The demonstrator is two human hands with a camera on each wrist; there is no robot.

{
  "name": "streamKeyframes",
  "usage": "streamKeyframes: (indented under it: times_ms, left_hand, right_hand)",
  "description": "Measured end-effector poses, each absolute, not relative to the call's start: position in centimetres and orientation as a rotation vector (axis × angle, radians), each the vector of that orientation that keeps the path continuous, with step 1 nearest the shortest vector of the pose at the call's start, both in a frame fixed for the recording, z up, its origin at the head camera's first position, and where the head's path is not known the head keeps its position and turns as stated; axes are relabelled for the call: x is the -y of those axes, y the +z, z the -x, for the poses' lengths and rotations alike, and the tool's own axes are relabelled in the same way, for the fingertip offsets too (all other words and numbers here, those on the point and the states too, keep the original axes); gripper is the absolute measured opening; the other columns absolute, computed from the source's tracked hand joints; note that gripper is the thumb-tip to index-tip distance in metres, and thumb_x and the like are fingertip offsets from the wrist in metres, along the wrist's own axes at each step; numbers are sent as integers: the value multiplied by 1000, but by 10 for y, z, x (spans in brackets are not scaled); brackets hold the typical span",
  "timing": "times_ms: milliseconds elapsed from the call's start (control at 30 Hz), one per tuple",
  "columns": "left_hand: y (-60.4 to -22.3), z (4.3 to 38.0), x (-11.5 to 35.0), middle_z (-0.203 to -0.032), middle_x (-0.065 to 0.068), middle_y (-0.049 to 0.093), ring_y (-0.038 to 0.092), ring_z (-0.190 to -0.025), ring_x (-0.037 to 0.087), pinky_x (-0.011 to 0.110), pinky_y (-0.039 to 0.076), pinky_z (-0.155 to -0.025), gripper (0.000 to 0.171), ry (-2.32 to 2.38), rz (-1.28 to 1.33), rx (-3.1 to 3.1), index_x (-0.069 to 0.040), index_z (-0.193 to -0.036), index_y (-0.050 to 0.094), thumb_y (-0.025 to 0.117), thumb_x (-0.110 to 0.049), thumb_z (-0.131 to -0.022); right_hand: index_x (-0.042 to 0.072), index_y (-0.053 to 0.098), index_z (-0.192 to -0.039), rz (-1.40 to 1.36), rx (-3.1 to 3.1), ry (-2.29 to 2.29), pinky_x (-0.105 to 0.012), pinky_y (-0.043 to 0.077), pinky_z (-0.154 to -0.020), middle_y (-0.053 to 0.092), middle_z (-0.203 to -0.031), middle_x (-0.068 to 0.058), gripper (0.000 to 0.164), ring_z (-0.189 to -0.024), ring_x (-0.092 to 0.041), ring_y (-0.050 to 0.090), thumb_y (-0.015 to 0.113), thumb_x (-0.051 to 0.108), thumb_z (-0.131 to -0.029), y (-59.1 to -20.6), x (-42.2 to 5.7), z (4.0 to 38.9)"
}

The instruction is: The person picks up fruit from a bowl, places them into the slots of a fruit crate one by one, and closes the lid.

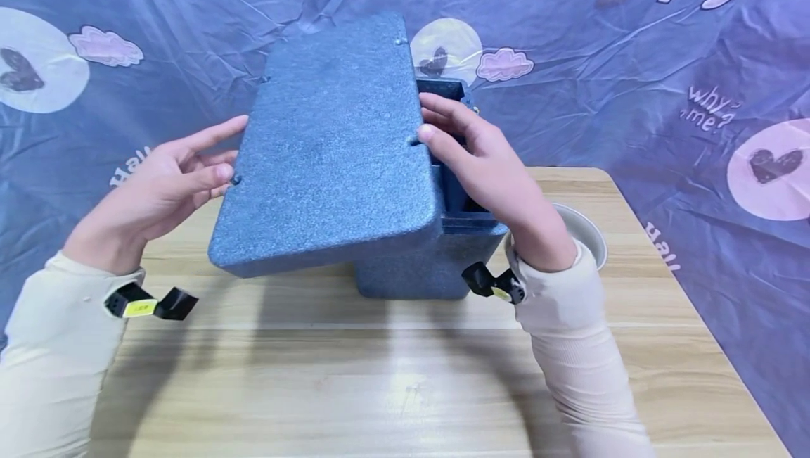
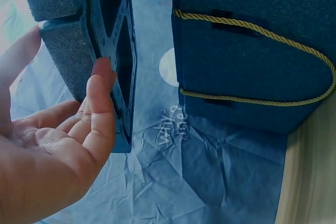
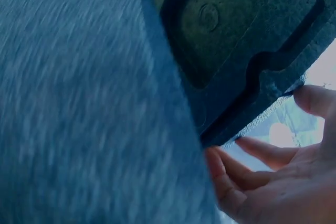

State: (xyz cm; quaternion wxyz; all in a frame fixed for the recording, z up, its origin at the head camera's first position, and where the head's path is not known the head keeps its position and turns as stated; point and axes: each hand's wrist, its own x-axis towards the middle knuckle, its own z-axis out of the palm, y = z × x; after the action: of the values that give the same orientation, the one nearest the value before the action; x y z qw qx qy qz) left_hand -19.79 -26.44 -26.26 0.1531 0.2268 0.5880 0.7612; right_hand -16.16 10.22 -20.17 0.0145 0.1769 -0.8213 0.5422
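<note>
A blue foam lid [image 1: 329, 141] is held tilted over a matching foam box [image 1: 411, 271], its left side hanging out past the box. My left hand [image 1: 158, 191] grips the lid's left edge between thumb and fingers. At the opposite edge, my right hand [image 1: 484, 155] pinches the lid with thumb and fingertips. In the left wrist view, the lid's recessed underside [image 2: 123, 61] faces the box wall [image 2: 247, 66], which carries a yellow rope handle [image 2: 273, 38]. Part of the box's dark interior [image 1: 458, 191] shows at right; the lid hides the rest.
A white round bowl [image 1: 582, 233] stands right of the box, partly behind my right forearm. The wooden table [image 1: 354, 387] ends at a right edge. Printed blue cloth [image 1: 569, 78] hangs behind and beside it.
</note>
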Motion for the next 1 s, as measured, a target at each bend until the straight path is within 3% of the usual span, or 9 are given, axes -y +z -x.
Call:
streamKeyframes:
  times_ms: [167, 600, 833, 1000]
  left_hand:
    - [-259, 201, 256, -110, 4, 66, 63, -87, 7, 19, 52, -77, 60, 2161, -661, -1747, -12, -149, 37, 54, 5, -94]
    - [-259, 211, 220, -94, 1, 67, 62, -79, 6, 21, 52, -71, 72, 2195, -567, -1758, -2, -152, 24, 62, -1, -91]
    - [-254, 216, 202, -100, -3, 72, 65, -84, 5, 19, 52, -73, 72, 2191, -580, -1857, 2, -150, 27, 65, -10, -90]
    - [-252, 220, 191, -110, -8, 68, 63, -97, 4, 20, 49, -82, 72, 2136, -561, -2008, -3, -149, 35, 69, -22, -88]
  right_hand:
    - [14, 41, -147, -574, 2572, 1678, -32, 34, -112, 49, -145, -8, 48, -132, -11, 45, 50, 22, -100, -204, -113, 168]
    - [13, 36, -149, -565, 2619, 1704, -36, 34, -111, 44, -149, -8, 50, -128, -15, 47, 46, 23, -101, -213, -137, 179]
    - [16, 37, -149, -499, 2638, 1643, -38, 33, -111, 42, -150, -9, 50, -129, -17, 46, 46, 28, -102, -214, -151, 183]
    - [13, 36, -149, -507, 2616, 1651, -37, 33, -111, 43, -149, -11, 50, -127, -14, 46, 45, 28, -102, -218, -160, 187]
